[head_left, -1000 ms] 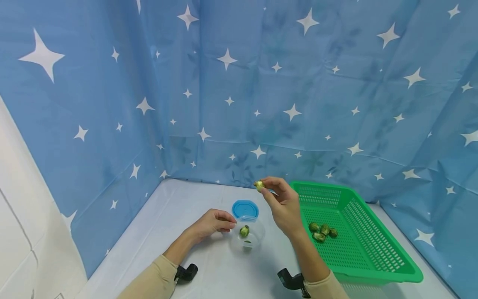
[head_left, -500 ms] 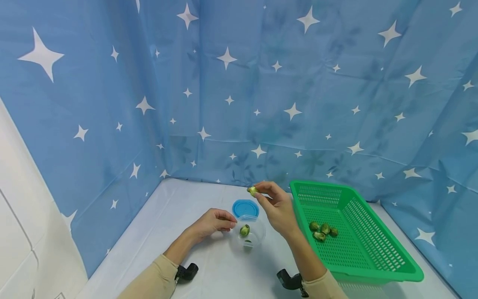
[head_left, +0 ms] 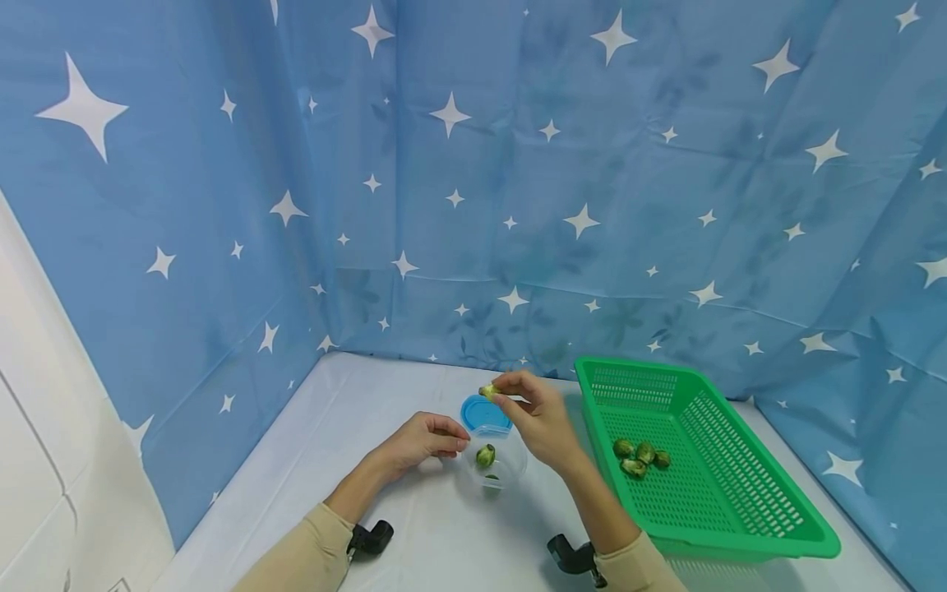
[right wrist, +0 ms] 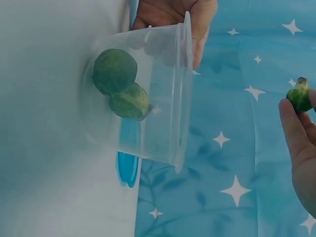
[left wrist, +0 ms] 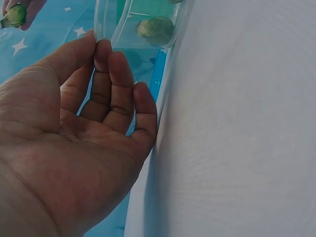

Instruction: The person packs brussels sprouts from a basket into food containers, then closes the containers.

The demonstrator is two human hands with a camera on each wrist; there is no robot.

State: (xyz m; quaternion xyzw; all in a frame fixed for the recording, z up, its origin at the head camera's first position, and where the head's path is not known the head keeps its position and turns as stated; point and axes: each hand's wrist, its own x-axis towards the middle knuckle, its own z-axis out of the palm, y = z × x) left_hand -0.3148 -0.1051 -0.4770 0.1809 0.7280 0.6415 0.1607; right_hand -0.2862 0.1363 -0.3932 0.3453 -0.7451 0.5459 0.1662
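Note:
A clear plastic container (head_left: 515, 462) stands on the white table with its mouth up. My left hand (head_left: 422, 444) pinches its left rim between thumb and fingertips. Two Brussels sprouts (right wrist: 114, 71) lie at the container's bottom in the right wrist view. My right hand (head_left: 540, 421) holds another Brussels sprout (head_left: 488, 392) by the fingertips, raised above and behind the container. That held sprout, with its pale stem end, also shows at the right edge of the right wrist view. Just behind the container lies a round blue lid (head_left: 482, 413), partly covered by the right hand.
At the right stands a green perforated basket (head_left: 747, 540), with several Brussels sprouts (head_left: 634, 468) near its left wall. A blue curtain (head_left: 518, 205) with white stars hangs behind the table (head_left: 355, 395). A white wall (head_left: 66, 427) rises at the left.
My right hand has moved left and down with its Brussels sprout, from beside the basket to over the blue lid. The left hand has stayed at the container's rim.

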